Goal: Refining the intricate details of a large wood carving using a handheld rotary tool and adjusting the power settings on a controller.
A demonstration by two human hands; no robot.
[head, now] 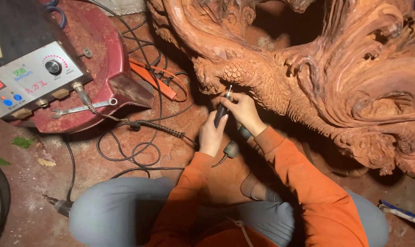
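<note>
A person in orange sleeves and grey trousers sits on a dusty red floor, both hands on a rotary tool. The right hand pinches the tool near its tip, fingers pressed around the dark barrel. The left hand wraps the barrel lower down. The tool's bit touches a scaled section of a large reddish wood carving, just above the hands. A coiled cable runs from the tool to a control box with a dial, at left. The box sits on a red stool, beside a spanner. A second handpiece lies near the left knee.
</note>
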